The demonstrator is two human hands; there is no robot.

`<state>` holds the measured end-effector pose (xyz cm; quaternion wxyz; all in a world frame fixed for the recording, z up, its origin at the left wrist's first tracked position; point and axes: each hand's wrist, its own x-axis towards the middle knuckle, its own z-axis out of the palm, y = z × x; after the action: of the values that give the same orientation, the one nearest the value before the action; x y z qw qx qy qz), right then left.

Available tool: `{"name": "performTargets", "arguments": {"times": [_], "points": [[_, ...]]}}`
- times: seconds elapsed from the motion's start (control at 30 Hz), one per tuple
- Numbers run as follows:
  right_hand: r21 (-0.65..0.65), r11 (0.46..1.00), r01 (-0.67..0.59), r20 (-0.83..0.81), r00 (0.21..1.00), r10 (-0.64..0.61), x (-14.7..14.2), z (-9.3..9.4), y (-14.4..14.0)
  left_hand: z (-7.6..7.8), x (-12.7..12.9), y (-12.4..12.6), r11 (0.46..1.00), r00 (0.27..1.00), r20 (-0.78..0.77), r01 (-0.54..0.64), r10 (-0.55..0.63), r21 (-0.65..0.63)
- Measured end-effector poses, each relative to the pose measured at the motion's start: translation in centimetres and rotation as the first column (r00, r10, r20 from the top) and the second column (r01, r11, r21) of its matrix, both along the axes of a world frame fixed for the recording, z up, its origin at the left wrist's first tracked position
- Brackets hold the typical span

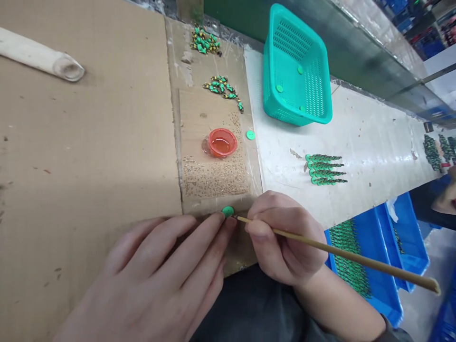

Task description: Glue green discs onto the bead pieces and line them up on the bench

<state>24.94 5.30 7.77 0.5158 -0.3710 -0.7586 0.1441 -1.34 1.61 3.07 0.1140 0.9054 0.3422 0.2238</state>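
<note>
My left hand (167, 270) lies flat on the cardboard, its fingertips pinning a small green round piece (228, 211) at the near edge. My right hand (285, 237) grips a long thin wooden stick (342, 253), whose tip touches the green piece. Just beyond lie a patch of tiny golden beads (213, 178) and a small orange cup of liquid (222, 142). Another green disc (250, 135) rests to the right of the cup.
A teal basket (297, 66) lies tipped on the white surface. Finished green pieces sit in a row (324, 168) and in clusters (223, 88) (204, 42). Blue bins (377, 280) stand at right. A wooden rod (39, 57) lies far left. Another person's hand (445, 197) shows at right.
</note>
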Motion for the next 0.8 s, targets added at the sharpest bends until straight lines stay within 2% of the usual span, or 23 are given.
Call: {"name": "performTargets", "arguments": {"times": [0.3, 0.8], "points": [[-0.021, 0.999, 0.025, 0.019, 1.0, -0.025, -0.29, -0.13, -0.08, 0.45, 0.1, 0.33, 1.0, 1.0, 0.013, 0.003, -0.003, 0.021], [-0.047, 0.999, 0.022, 0.027, 0.999, -0.021, -0.24, -0.12, -0.06, 0.35, -0.05, 0.22, 1.0, 1.0, 0.008, 0.011, -0.011, 0.015]]}}
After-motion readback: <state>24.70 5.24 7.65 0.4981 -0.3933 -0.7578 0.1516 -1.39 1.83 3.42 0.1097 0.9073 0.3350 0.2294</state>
